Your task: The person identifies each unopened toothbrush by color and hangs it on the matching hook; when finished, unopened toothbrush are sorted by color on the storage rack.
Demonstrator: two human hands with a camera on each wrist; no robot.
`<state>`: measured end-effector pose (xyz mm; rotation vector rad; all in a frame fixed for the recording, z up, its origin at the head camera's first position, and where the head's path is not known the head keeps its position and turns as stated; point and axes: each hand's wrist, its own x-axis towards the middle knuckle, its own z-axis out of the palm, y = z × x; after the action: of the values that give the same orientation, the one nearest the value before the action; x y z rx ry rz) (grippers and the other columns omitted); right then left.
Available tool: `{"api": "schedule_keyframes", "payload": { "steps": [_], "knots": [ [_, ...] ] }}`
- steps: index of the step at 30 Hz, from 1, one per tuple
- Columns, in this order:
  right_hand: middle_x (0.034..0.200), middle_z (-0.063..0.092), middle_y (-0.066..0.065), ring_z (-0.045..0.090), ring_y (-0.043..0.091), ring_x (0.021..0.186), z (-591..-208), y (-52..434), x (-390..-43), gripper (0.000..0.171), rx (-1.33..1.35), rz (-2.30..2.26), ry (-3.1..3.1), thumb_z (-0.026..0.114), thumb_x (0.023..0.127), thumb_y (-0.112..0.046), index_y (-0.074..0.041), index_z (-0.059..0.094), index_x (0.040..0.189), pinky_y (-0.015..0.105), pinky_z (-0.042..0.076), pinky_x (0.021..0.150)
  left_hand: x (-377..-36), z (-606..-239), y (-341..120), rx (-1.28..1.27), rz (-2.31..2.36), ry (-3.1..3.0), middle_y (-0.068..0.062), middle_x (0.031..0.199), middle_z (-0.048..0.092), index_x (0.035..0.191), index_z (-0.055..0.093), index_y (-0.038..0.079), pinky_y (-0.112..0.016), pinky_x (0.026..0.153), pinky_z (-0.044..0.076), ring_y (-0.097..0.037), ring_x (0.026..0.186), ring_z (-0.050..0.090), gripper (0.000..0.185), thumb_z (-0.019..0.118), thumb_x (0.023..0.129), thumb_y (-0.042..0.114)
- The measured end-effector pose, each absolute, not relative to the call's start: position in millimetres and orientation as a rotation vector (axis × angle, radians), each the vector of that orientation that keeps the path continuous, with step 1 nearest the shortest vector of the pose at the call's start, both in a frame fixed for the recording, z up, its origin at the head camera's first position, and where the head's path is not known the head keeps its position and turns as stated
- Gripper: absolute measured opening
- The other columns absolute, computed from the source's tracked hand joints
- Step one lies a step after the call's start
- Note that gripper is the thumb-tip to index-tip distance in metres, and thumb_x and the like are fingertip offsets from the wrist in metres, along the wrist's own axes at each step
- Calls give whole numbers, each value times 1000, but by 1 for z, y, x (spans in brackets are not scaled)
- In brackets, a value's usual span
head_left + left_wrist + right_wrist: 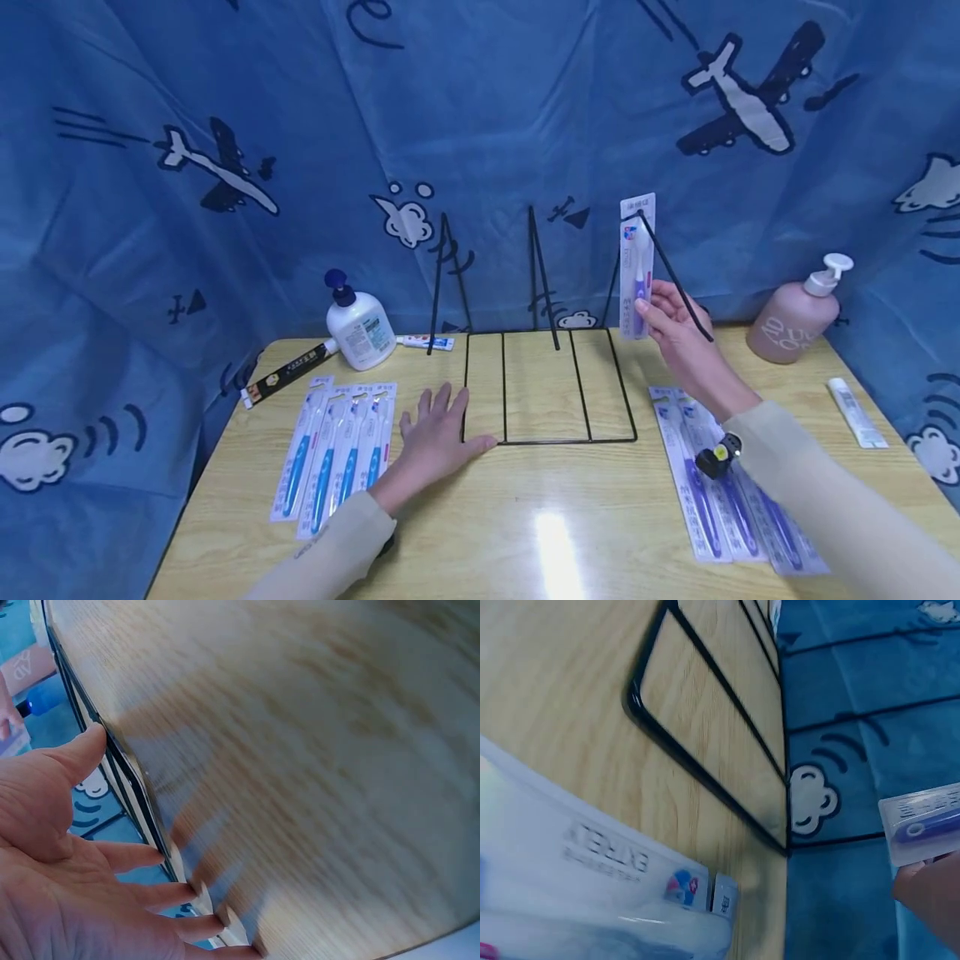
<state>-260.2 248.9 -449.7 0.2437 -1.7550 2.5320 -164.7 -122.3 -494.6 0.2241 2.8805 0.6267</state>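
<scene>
My right hand (682,342) pinches the lower edge of a packaged purple toothbrush (637,283), held upright at the right arm of a black wire rack (555,442). That arm crosses the top of the card; whether it passes through the card's hole I cannot tell. In the right wrist view, the bottom end of the pack (926,825) shows beside the fingertips. My left hand (438,437) is spread flat at the left front corner of the rack's base, its thumb touching the wire in the left wrist view.
Several packaged blue toothbrushes (345,450) lie left; several purple ones (738,508) lie right under my forearm. A white pump bottle (363,333), a black toothpaste box (288,375) and a small tube (427,342) stand back left. A pink pump bottle (791,325) and white tube (857,414) are right.
</scene>
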Motion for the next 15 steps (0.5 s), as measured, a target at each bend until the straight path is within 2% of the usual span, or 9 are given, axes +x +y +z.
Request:
{"api": "schedule_keyframes", "payload": {
  "steps": [7,9,13,15],
  "knots": [
    [109,74,2,60,12,95,-447,254,-271,20,240,2502,-1599,63,107,7,-6,68,121,19,45,75,-165,-498,-120,240,625,2878,-25,175,26,169,41,8,-85,116,17,-55,160,17,95,73,99,63],
    [112,75,5,64,13,99,-444,259,-267,20,263,2504,-1560,63,106,9,-3,68,121,19,48,76,-165,-497,-120,237,626,2874,-25,176,26,169,40,8,-85,117,16,-55,160,16,95,73,99,63],
    [121,77,11,70,19,115,-435,274,-251,20,332,2520,-1528,62,108,7,1,66,127,22,55,89,-165,-496,-121,233,634,2875,-25,175,26,169,40,8,-84,117,16,-54,160,16,94,73,99,62],
    [122,77,12,71,20,116,-431,282,-241,21,364,2529,-1516,61,108,7,2,66,128,23,56,93,-165,-496,-122,233,632,2880,-26,175,27,169,41,7,-85,117,16,-55,160,17,93,74,99,61]
  ]
}}
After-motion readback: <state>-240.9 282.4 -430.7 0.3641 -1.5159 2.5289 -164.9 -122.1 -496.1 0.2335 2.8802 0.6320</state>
